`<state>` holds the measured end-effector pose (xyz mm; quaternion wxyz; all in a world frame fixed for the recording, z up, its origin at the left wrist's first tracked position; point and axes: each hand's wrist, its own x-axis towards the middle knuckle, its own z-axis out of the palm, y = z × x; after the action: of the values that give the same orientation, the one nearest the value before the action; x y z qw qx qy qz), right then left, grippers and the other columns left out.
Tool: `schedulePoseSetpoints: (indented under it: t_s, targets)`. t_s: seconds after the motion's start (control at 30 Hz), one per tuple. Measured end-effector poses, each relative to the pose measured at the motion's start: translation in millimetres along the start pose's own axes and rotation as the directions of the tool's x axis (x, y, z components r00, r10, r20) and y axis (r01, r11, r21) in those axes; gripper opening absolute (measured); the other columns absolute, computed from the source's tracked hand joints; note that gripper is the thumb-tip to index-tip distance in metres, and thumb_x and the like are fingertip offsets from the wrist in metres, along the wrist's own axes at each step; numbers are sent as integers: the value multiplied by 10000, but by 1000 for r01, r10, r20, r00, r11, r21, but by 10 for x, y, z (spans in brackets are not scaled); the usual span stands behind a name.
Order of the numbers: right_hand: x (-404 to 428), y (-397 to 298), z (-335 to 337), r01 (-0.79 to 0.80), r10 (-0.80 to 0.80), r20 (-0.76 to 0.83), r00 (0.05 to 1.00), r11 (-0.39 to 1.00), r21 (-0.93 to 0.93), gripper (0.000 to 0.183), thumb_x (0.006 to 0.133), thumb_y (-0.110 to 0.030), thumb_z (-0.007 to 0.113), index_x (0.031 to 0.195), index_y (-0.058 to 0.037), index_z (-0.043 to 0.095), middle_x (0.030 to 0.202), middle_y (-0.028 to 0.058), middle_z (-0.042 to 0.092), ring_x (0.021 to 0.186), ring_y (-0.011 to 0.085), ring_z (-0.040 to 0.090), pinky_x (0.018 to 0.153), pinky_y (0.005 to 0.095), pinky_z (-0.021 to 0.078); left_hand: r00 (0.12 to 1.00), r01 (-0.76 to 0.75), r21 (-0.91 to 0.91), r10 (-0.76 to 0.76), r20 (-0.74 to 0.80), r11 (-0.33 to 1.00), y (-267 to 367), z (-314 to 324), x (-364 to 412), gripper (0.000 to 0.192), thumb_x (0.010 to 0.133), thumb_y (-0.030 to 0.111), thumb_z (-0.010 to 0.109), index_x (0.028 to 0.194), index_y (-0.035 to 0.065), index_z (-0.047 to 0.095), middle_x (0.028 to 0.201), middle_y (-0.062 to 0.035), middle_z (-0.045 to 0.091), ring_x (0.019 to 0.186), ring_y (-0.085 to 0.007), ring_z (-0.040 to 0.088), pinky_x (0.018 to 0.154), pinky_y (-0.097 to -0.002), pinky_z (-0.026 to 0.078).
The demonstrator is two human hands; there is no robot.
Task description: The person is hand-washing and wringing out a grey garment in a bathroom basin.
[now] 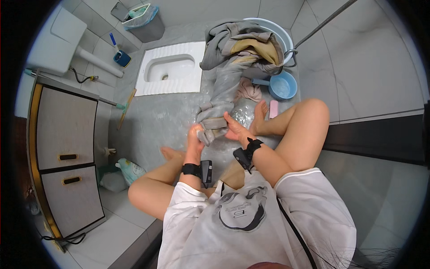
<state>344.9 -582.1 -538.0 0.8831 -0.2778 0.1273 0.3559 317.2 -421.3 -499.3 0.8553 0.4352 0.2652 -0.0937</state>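
Note:
A long wet grey cloth [215, 117] with tan patches runs from the bundle at the basin down to my hands. My left hand [195, 136] grips its near end, the fingers closed around a fold. At the right edge of the same end is my right hand [236, 129], thumb raised and apart from the fingers; whether it grips the cloth is unclear. The heaped part of the cloth [242, 43] lies over a light blue basin [287, 37], hiding most of it. Beside my right foot lies a pink bar-shaped object [273, 109].
A blue dipper [283, 85] and a pinkish cloth [249, 90] lie below the basin. A white squat toilet [169, 69] is set in the wet floor [154, 114]. To the left stand a cabinet [67, 131], a squeegee [127, 107] and a trash bin [147, 28].

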Motion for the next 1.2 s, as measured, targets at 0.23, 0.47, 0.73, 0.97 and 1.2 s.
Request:
schedulePoseSetpoints:
  t_s: [0.23, 0.47, 0.73, 0.97, 1.2]
  targets:
    - [24, -141, 358, 38, -57, -154, 986, 992, -122, 476, 738, -270, 652, 1085, 20, 506, 994, 111, 581, 887, 207, 584, 776, 350, 476, 918, 306, -4, -296, -265, 952, -88, 57, -75, 626, 600, 129, 556, 1200, 41, 397, 1070, -134, 512, 898, -280, 530, 720, -405, 437]
    - [390, -12, 199, 148, -374, -464, 803, 879, -452, 761, 657, -244, 718, 1177, 143, 320, 1123, 245, 478, 1045, 289, 497, 857, 354, 418, 851, -339, 911, 337, 403, -233, -304, 336, -191, 946, 644, 335, 684, 1350, 8, 145, 1399, -228, 139, 1305, -368, 105, 980, -587, 77]
    - [106, -192, 357, -90, -251, -414, 875, 755, -649, 915, 683, -431, 683, 1252, 116, 220, 1225, 243, 397, 1135, 282, 415, 924, 328, 343, 918, -252, 967, 311, 247, -25, -90, 286, 180, 782, 620, 139, 707, 1285, -2, 321, 914, -189, 618, 819, -293, 615, 697, -318, 472]
    - [113, -298, -161, 129, -235, -145, 961, 847, -515, 928, 662, -544, 668, 1304, -17, 255, 1261, 182, 395, 1160, 268, 403, 914, 347, 363, 968, -178, 758, -25, 248, 627, 421, 351, 250, 436, 570, -23, 669, 998, -18, 590, 887, -77, 637, 788, -190, 605, 717, -280, 463]
    - [120, -142, -239, -71, 62, 258, 964, 997, 27, 888, 615, -517, 704, 1278, -73, 316, 1225, 88, 443, 1109, 214, 452, 900, 373, 420, 924, 61, 285, -162, 345, 957, 72, 300, 237, 551, 573, -59, 638, 1107, -5, 511, 1031, -77, 572, 932, -206, 559, 801, -314, 454]
